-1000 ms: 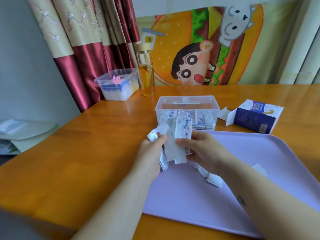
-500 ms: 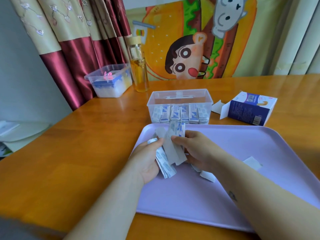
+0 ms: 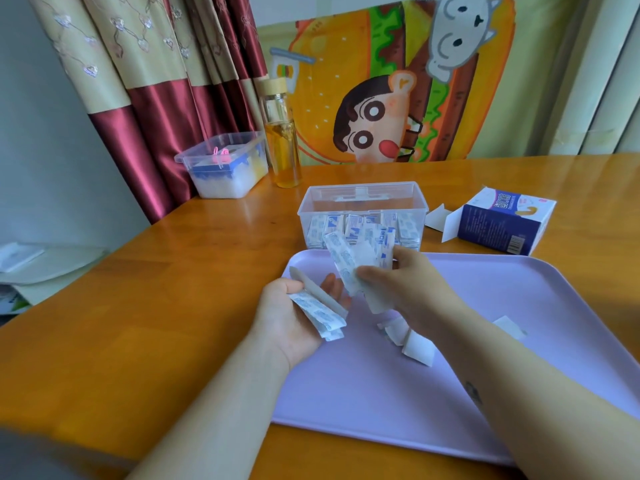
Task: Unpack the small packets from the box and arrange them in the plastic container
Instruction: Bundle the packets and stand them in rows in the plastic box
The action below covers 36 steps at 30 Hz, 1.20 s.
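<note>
Tabletop [image 3: 173,306]: one container [image 3: 420,202], one box [image 3: 502,226]; left hand [image 3: 287,317], right hand [image 3: 412,289] grip packets [image 3: 346,258].

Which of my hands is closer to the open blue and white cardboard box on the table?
Right. The right hand, holding packets, is over the lilac plastic tray, left of the box; the left hand is farther left.
</note>
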### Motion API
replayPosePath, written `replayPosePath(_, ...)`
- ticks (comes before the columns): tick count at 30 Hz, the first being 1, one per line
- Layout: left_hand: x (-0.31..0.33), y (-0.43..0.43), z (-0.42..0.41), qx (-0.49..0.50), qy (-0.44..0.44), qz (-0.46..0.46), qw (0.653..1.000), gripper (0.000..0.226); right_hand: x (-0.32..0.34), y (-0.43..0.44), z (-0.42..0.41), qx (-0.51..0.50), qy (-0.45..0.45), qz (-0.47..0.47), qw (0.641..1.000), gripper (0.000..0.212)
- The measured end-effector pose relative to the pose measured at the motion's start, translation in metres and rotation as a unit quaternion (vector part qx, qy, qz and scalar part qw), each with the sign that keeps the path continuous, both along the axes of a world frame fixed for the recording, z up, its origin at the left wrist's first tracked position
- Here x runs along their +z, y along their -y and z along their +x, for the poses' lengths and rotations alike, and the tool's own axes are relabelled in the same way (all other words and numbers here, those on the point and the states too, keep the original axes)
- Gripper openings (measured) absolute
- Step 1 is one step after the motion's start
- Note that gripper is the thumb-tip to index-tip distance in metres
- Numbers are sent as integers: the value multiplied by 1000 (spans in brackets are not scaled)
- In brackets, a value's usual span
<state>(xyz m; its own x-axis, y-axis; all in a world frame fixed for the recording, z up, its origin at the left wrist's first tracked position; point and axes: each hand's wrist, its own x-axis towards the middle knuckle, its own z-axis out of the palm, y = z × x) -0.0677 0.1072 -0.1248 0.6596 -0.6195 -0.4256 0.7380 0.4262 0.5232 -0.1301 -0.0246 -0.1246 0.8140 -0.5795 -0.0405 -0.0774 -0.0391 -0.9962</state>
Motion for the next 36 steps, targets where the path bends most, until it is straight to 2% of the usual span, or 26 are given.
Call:
replayPosePath(2,-3,-1,4,21,-17,9,1000,21,-1,-1,-1,33,8,26,999,18)
replayPosePath(4,-5,-4,7,-1,-6,17,1000,19,-4,-3,-2,80,-4,43,996,19)
replayPosePath(8,3,3,3,-56,96,18,994,59,-6,-10,-3,144,-17,83,986,25)
replayPosePath(10,5,3,0,-79,133,14,988,62,-6,-14,-3,145,-11,93,985,27)
replayPosePath(12,3,1,-1,-104,144,37,983,53,-7,-16,-3,147,-9,92,985,26)
replayPosePath(14,0,-2,1,-89,119,61,987,41,-6,-16,-4,151,-6,98,984,24)
replayPosePath(17,-1,4,3,31,68,40,996,25,-3,-14,-5,128,-8,78,989,18)
replayPosePath(19,-2,5,8,98,67,54,991,12,-1,-12,-5,92,-8,47,995,10)
replayPosePath(21,-6,5,9,92,124,99,983,6,1,-12,-4,61,-8,28,998,9)
replayPosePath(23,-4,5,2,45,211,149,965,8,2,-14,-5,49,-11,6,999,12)
replayPosePath(25,-4,8,-4,2,279,166,946,6,2,-16,-6,63,-2,-12,998,11)
replayPosePath(27,-6,9,-3,-1,302,172,937,6,2,-18,-8,93,8,-14,996,12)
replayPosePath(31,-9,7,3,15,286,174,942,14,1,-16,-9,147,20,76,986,18)
replayPosePath(33,-10,6,3,14,282,161,946,20,3,-15,-8,146,14,107,983,19)
replayPosePath(36,-8,6,3,26,258,147,954,15,5,-14,-7,130,3,159,979,17)
